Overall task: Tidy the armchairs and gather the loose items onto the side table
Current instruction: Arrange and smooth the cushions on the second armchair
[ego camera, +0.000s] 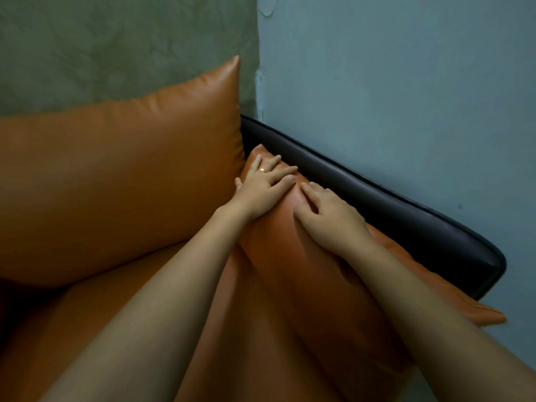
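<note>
Now both hands, left hand point(262, 192) and right hand point(333, 219), rest flat, grip released, on the side cushion point(304, 274).

Place: a sitting corner in a home, by the look of it.
Seating: an armchair point(87, 309) in orange leather-like cover, with a plump back cushion point(121, 181) and a side cushion point(304, 271) to match.
Frame: a black padded armrest point(406, 216) runs along the chair's right side, close against the wall.
Walls: plain blue-grey paint point(406, 82) on the right, a rough greenish surface point(116, 44) behind the chair.
Light: dim, indoor.
</note>
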The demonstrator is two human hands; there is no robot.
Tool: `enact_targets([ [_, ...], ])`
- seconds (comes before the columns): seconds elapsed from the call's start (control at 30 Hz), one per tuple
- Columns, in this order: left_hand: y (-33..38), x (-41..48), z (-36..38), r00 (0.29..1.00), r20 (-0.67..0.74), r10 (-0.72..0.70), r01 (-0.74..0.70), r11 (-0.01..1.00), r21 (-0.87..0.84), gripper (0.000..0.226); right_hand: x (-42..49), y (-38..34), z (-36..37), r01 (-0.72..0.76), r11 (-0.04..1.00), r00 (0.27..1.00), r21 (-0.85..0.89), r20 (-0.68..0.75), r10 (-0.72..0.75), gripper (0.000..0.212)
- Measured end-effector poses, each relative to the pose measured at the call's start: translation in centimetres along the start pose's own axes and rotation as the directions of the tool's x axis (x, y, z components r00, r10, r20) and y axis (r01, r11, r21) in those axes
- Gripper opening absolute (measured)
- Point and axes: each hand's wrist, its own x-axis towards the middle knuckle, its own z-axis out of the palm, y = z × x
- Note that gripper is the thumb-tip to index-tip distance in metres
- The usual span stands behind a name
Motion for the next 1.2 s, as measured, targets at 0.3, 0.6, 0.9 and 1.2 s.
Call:
enact_targets([
  [0.3,-3.9,5.0,-0.3,0.988,0.156,0.005,-0.038,0.977,0.209,0.065,-0.2,-0.4,1.1,0.01,0.988,0.999,-0.152,0.039,-0.004,0.062],
  [0.6,-2.4,5.5,-2.1,0.967,0.221,-0.13,0.036,0.923,0.384,0.068,-10.2,3.4,-2.5,-0.058,0.972,0.994,-0.227,0.073,0.076,0.064],
  [0.9,6.1,-4.0,0.6,0.961,0.273,0.049,-0.142,0.932,0.332,0.056,-14.4,4.3,-2.4,-0.194,0.944,0.979,-0.266,-0.115,0.168,0.065],
  [1.2,6.9,-8.3,4.7,0.991,0.001,0.137,-0.134,0.965,0.227,0.052,-17.1,5.9,0.5,-0.151,0.968,0.954,-0.2,-0.285,0.09,0.066],
])
